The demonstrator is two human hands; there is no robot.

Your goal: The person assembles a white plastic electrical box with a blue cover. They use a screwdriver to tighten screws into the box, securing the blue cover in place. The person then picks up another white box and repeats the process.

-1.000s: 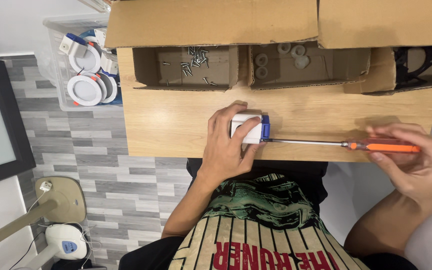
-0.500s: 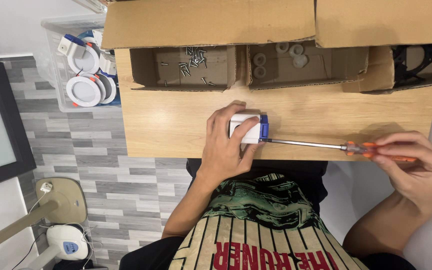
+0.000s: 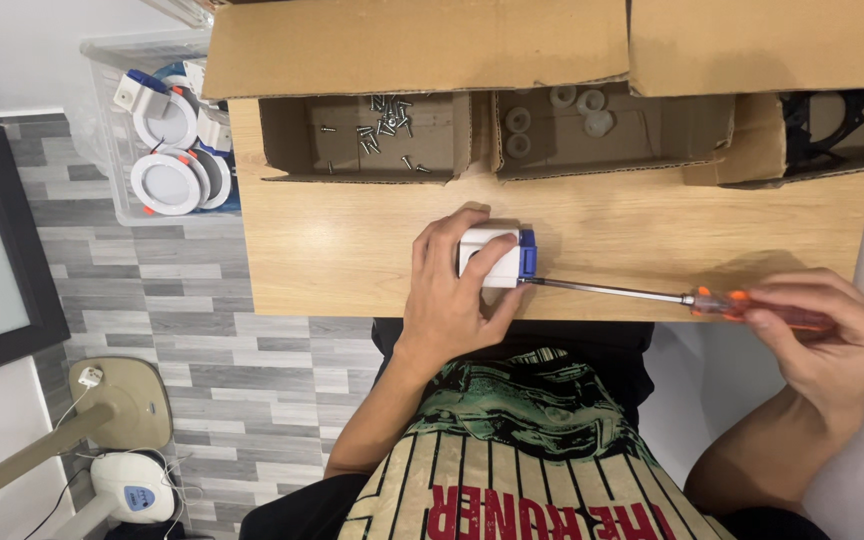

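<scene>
Holding a small white box with a blue end down on the wooden worktop, the left hand wraps its fingers around it; the right hand grips the orange handle of a long screwdriver, whose tip touches the blue end; behind them sit open cardboard boxes, one with loose screws, one with white rings; a clear bin of round white lights stands off to the left.

A small assembly workshop: cardboard boxes of screws line a wooden workbench.
</scene>
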